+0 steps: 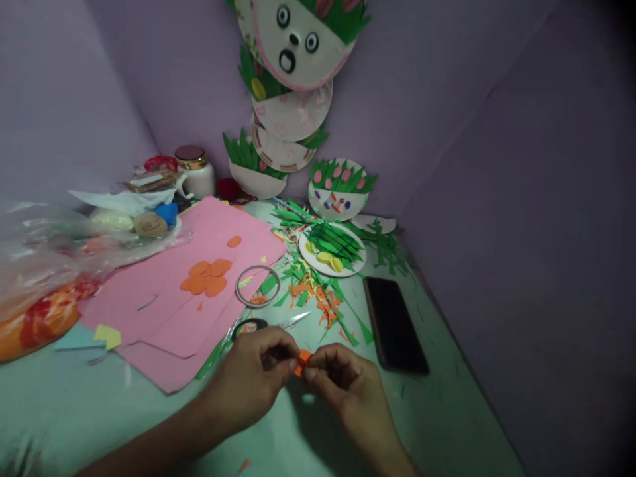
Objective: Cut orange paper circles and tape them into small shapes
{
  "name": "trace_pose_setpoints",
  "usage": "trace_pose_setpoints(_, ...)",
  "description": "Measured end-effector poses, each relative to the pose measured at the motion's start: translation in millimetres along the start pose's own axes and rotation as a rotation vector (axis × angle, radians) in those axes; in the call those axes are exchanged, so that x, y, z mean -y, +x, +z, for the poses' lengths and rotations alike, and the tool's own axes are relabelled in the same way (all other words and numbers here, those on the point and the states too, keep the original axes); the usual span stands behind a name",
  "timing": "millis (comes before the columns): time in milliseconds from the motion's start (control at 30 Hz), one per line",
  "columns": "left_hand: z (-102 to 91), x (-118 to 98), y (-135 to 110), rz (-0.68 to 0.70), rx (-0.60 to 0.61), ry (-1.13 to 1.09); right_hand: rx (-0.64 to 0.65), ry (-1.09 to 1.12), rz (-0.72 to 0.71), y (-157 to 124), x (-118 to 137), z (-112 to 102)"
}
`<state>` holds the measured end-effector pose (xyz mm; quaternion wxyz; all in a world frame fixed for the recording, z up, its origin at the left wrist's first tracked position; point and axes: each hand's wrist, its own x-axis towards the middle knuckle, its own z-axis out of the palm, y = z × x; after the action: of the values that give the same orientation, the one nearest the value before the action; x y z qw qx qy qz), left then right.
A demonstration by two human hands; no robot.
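My left hand [251,377] and my right hand [348,384] meet near the front of the table, both pinching a small orange paper piece [303,362] between their fingertips. Black-handled scissors [268,324] lie just beyond my left hand. A clear tape ring [257,286] sits on the edge of the pink paper sheets [169,311], which carry several orange cut-out ovals [206,277].
A black phone [395,324] lies right of my hands. Green and orange paper scraps [313,291] litter the middle. A paper plate with green strips [332,248] stands behind. Decorated plates [298,46] hang on the purple wall. A plastic bag [54,265] and jar [196,171] are at left.
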<state>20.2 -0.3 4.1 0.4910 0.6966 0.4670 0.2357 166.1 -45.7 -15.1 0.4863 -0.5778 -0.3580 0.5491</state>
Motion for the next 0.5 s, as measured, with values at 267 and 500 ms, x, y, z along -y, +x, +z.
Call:
trace_pose_setpoints(267, 13.1, 18.9, 0.7, 0.037, -0.074, -0.088, -0.101, -0.281, -0.32, -1.2, 6.5, -13.3)
trace_pose_setpoints(500, 20.6, 41.1, -6.2, 0.45, -0.126, 0.134, -0.467, -0.469, -0.303, 16.3, 59.8, -65.4)
